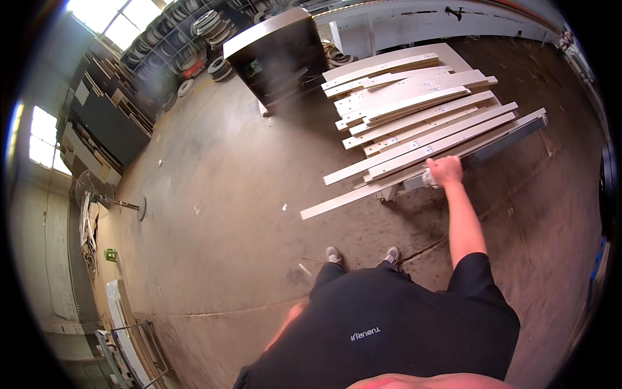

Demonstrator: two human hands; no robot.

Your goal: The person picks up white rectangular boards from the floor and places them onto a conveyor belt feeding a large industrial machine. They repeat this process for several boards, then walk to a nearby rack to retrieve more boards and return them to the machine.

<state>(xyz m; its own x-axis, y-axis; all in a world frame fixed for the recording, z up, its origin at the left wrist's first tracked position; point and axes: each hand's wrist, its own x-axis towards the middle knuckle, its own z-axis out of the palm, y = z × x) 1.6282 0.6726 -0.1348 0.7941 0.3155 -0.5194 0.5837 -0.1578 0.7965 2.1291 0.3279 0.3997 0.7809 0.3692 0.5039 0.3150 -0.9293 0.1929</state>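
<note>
My right hand (446, 170) is closed at the near edge of a stack of pale boards (414, 123), its arm stretched forward. A crumpled whitish thing (429, 179), perhaps a rag, shows under its fingers; the exact kind is unclear. Just beyond the hand lies the nearest long narrow board (350, 200), whose left end sticks out past the others. The strips lie roughly parallel across wider panels, over a low support mostly hidden beneath them. My left hand (296, 311) hangs low at my left side, partly behind my body, with its fingers hidden.
A dark open-fronted cabinet (275, 61) stands beyond the stack to the left. Shelves of coiled edging (162, 39) line the back. Large panels (113, 117) lean at the left, near a standing fan (107, 200). A long white machine (414, 26) runs along the far side.
</note>
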